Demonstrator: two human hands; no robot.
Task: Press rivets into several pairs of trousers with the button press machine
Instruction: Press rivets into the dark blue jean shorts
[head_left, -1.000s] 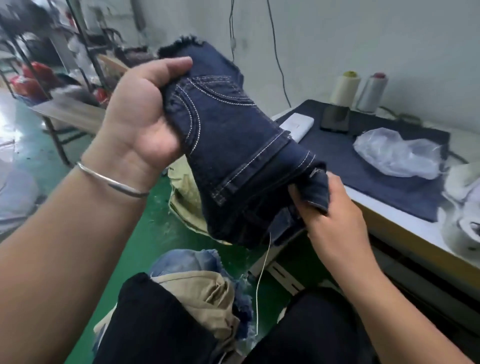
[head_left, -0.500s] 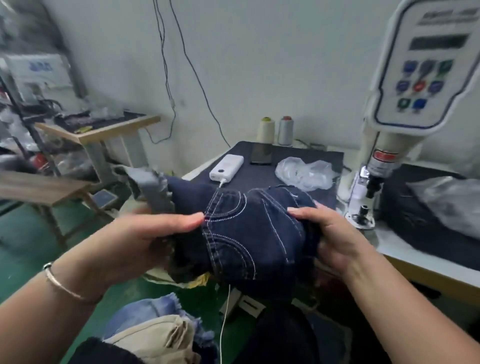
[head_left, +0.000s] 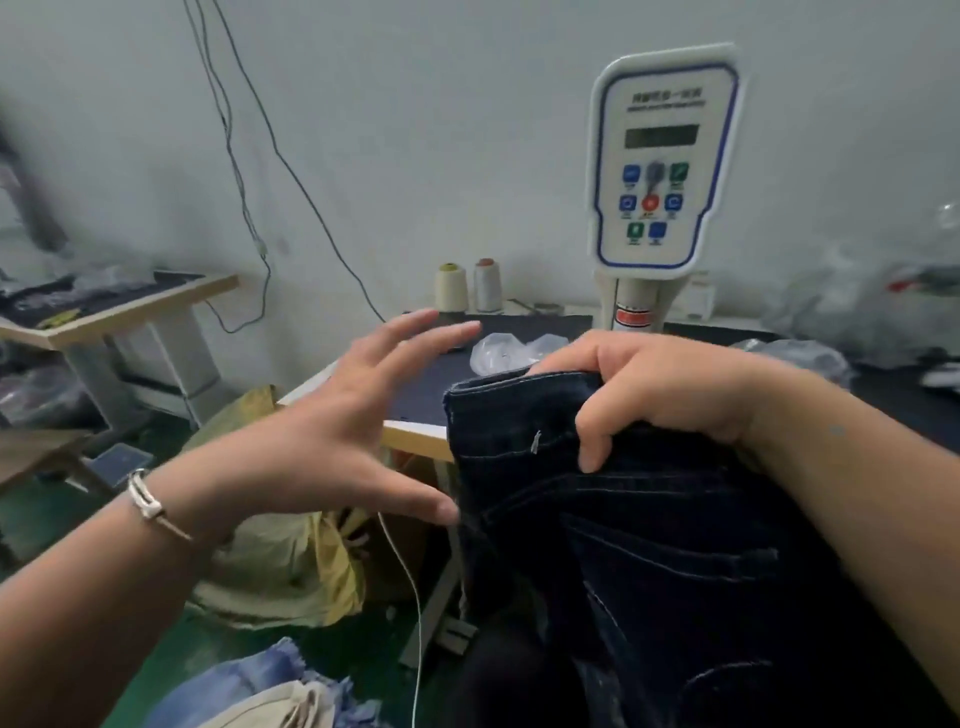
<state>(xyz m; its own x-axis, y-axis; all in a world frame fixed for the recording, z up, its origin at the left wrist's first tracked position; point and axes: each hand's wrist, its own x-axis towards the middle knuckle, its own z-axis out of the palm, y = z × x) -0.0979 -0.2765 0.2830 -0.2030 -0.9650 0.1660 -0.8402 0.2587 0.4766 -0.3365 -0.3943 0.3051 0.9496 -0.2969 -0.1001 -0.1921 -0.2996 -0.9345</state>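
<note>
Dark matt denim trousers (head_left: 675, 545) with pale stitching; smooth glossy white plastic control panel (head_left: 662, 161); thin crinkled clear plastic bag (head_left: 506, 353); shiny metal bracelet (head_left: 148, 501); light wood table edge (head_left: 415, 435).
</note>
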